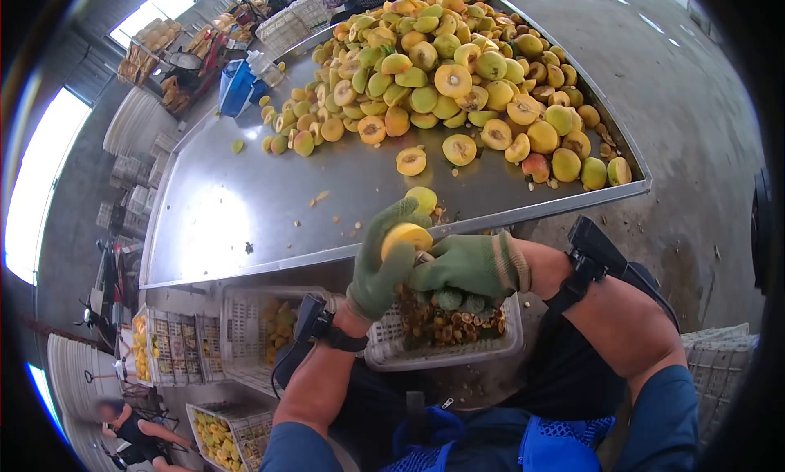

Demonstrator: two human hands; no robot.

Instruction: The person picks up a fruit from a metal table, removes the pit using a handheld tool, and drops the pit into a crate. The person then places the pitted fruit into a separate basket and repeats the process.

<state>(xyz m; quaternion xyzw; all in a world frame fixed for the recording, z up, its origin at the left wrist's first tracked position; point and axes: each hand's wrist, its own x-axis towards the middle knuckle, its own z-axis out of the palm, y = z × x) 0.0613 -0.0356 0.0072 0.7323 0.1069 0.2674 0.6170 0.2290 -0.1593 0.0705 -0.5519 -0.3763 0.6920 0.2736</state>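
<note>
My left hand [381, 255], in a green knit glove, is closed around a yellow peach half [406, 238]. Just to its right, my right hand [466, 268], gloved the same way, is closed with its fingertips against the fruit. A small shiny bit shows between its fingers and the peach; its kind is hidden. Another yellow-green peach [422, 199] lies on the metal table by the left fingertips. Below both hands stands a white plastic crate [511, 341] holding brown pits and scraps.
A metal table [270, 194] with a raised rim bears a large heap of peaches [425, 80], many halved. A blue container [237, 88] stands at its far left. Crates of cut fruit [233, 329] stand at left. A seated person [143, 431] is at lower left.
</note>
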